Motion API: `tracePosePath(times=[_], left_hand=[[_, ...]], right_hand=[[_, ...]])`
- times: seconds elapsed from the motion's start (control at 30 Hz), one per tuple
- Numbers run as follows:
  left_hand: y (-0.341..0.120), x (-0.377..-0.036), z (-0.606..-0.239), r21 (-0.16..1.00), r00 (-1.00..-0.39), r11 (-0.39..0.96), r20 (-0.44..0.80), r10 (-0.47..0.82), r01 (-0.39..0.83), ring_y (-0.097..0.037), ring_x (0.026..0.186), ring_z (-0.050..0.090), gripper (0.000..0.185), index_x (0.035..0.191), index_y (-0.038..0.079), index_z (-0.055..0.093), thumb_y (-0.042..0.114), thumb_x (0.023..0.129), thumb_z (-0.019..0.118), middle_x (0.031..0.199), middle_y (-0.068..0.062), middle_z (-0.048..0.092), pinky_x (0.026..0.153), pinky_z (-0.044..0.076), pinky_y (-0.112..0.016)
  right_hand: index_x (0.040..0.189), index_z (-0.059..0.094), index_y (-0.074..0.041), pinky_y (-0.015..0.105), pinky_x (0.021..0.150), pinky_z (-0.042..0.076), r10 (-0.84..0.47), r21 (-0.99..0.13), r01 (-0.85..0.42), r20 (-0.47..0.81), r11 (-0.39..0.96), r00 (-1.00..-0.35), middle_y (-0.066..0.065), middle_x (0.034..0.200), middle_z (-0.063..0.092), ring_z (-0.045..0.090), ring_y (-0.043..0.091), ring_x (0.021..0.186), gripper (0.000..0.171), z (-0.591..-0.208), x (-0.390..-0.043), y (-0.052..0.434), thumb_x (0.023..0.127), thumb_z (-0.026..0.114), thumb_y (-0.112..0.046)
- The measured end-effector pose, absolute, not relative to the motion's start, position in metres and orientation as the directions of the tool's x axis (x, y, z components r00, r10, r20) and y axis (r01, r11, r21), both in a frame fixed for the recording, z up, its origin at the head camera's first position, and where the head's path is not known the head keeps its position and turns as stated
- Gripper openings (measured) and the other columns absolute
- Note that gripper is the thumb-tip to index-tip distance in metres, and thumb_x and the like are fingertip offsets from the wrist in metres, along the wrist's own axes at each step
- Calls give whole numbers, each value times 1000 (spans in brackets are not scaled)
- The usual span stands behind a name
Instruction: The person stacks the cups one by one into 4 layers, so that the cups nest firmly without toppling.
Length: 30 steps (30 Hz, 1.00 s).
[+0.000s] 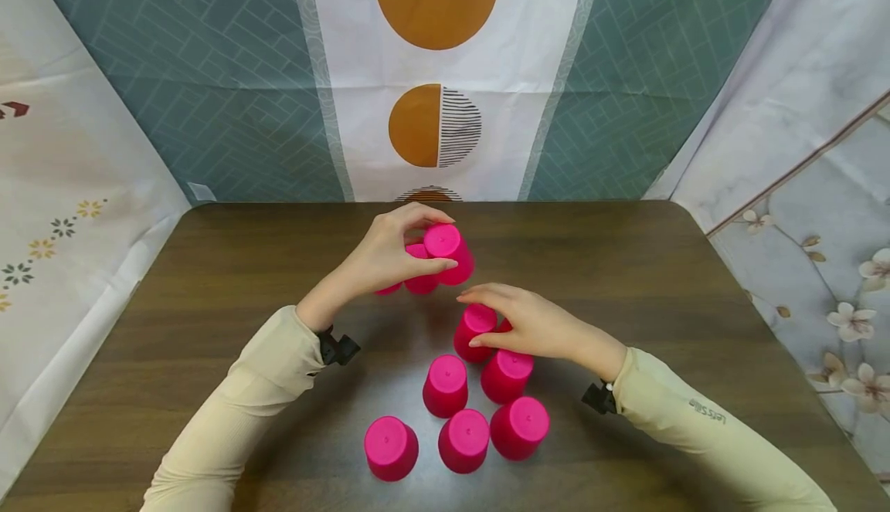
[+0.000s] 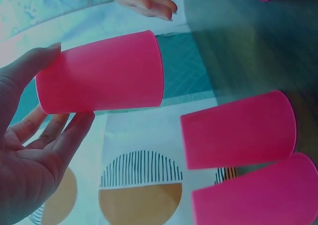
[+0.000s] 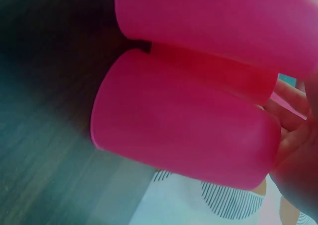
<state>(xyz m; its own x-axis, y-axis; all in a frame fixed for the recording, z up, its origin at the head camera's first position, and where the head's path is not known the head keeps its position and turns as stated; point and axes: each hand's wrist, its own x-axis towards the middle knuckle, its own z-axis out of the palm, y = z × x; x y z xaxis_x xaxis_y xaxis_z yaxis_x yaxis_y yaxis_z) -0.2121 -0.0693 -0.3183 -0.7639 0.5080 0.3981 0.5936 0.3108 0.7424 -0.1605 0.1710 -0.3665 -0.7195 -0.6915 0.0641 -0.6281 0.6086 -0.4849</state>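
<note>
My left hand (image 1: 389,253) holds an upside-down pink plastic cup (image 1: 450,256) between thumb and fingers. In the left wrist view, this cup (image 2: 102,73) hangs apart from two other pink cups (image 2: 241,130) that stand behind it on the table. Closer in, my right hand (image 1: 538,323) has its thumb and fingers around another inverted pink cup (image 1: 471,336). A neighbouring cup (image 1: 506,377) stands close by, and one more is partly hidden behind the right hand. The right wrist view shows the fingers (image 3: 290,108) at the cups' narrow ends.
Several more inverted pink cups stand near the front of the dark wooden table (image 1: 208,342), among them a cup (image 1: 391,449) at the left and a cup (image 1: 520,428) at the right. A patterned cloth (image 1: 229,87) hangs behind the table's far edge.
</note>
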Motion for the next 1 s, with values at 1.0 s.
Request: tracePosePath(times=[1.0], left_hand=[[-34,-265,-353,648,-796,555,134,590,521,-18,95,58,50,117,8,57,24,75,78,109,-5,62,79,53,-30]], right_hand=[[114,65,-10,22,74,54,-727,-405,-682,59,608,-684,4,109,65,64,17,95,51,-360,-166,165,70,82,-30]])
